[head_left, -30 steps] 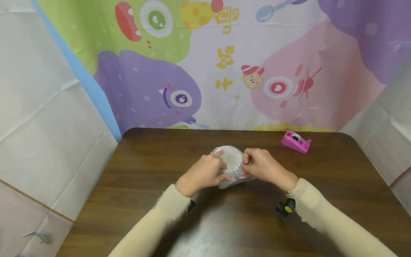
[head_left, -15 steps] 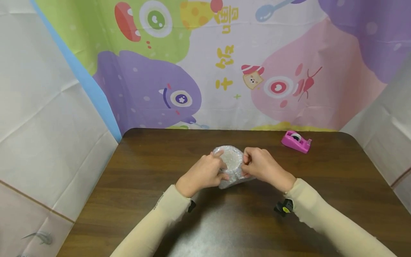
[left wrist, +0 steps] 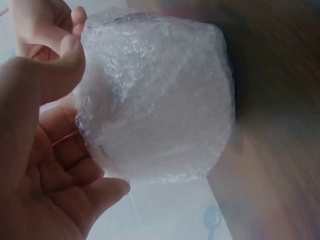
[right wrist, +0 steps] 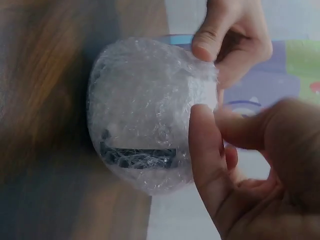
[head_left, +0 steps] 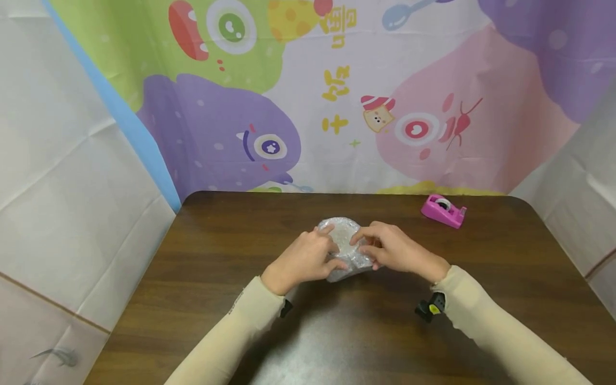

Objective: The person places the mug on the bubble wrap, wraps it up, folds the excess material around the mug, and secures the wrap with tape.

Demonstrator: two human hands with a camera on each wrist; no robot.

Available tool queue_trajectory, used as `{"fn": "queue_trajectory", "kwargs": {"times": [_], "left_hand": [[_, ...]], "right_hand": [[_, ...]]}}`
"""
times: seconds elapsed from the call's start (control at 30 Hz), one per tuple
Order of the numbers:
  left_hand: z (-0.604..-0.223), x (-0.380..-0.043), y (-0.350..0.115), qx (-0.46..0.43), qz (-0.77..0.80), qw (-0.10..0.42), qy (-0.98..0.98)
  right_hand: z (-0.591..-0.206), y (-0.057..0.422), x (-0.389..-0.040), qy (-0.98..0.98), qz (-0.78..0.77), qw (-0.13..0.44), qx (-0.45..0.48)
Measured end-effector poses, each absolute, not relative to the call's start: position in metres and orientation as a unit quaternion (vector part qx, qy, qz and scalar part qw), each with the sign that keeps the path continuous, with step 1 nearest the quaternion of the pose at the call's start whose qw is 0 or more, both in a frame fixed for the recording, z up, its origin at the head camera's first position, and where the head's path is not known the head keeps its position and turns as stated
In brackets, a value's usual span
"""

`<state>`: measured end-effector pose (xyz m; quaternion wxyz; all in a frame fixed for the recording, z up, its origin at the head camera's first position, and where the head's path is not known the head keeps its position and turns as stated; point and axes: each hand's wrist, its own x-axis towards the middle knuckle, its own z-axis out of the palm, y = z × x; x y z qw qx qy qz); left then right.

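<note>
A squat, rounded bundle in clear bubble wrap [head_left: 344, 230] sits on the dark wooden table, between both hands. Through the wrap a whitish body shows, with a dark strip low on one side in the right wrist view; the kind of item inside is hidden. My left hand [head_left: 305, 258] holds the bundle from the left, fingers bent over its top and thumb at the near edge. From the right, my right hand [head_left: 397, 250] grips the upper rim, its index finger reaching onto the top and its thumb [right wrist: 204, 135] against the wrapped side.
A pink tape dispenser [head_left: 443, 210] with a roll in it stands at the back right of the wooden table [head_left: 231, 235]. A cartoon-printed cloth [head_left: 313, 166] hangs behind the table's far edge, and pale panels [head_left: 72, 160] flank it.
My right hand's bunched fingers have spread from the bundle's right edge, the index finger moving left onto the top. The left hand and bundle stay nearly where they were.
</note>
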<state>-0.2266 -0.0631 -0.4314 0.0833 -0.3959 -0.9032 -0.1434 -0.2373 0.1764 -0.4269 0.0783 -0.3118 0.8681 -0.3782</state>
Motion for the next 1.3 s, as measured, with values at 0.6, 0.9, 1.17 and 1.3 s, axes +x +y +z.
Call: {"fn": "queue_trajectory", "kwargs": {"times": [0.6,0.9,1.17,1.3], "left_hand": [[-0.437,-0.229,-0.065,-0.419,-0.142,0.11,-0.89],[-0.439,-0.227,-0.068,-0.423,-0.143,0.133,-0.885],[-0.443,-0.223,-0.066,-0.408,-0.157,0.125,-0.891],[-0.445,-0.22,-0.067,-0.394,-0.163,0.124,-0.896]], "right_hand": [[-0.432,0.184,-0.264,0.855,-0.359,0.158,-0.338],[-0.428,0.172,-0.262,0.868,-0.339,0.139,-0.335],[-0.43,0.176,-0.257,0.874,-0.362,0.131,-0.296],[-0.431,0.177,-0.253,0.874,-0.378,0.111,-0.283]]}}
